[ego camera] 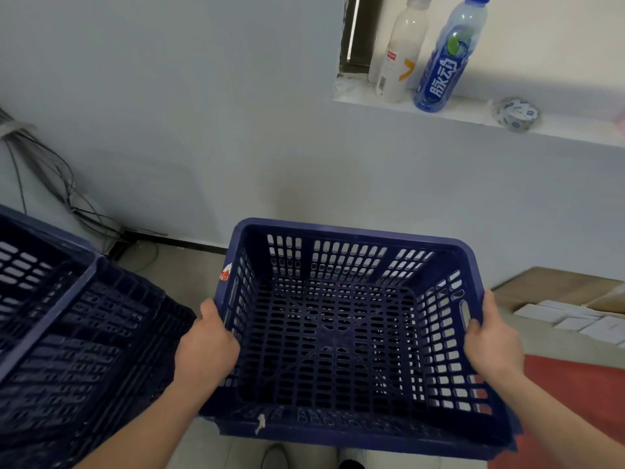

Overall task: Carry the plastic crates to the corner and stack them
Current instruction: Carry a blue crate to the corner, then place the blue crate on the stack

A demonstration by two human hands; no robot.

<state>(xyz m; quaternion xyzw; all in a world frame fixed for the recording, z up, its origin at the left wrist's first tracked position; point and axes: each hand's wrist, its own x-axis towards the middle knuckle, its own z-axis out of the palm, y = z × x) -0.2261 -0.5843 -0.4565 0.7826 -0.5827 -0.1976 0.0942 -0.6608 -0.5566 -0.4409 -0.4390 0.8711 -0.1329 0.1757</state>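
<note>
On opposite rims of the blue crate (324,333), left hand (206,346) and right hand (493,343), both gripping tight.

A dark-blue crate (351,231), slotted on walls and floor, empty and open side up, is held off the floor near the far wall. The left hand (206,346) and right hand (490,343) grip its side rims. A second crate (67,333) of the same colour sits just beside it on the left, partly out of view.
</note>
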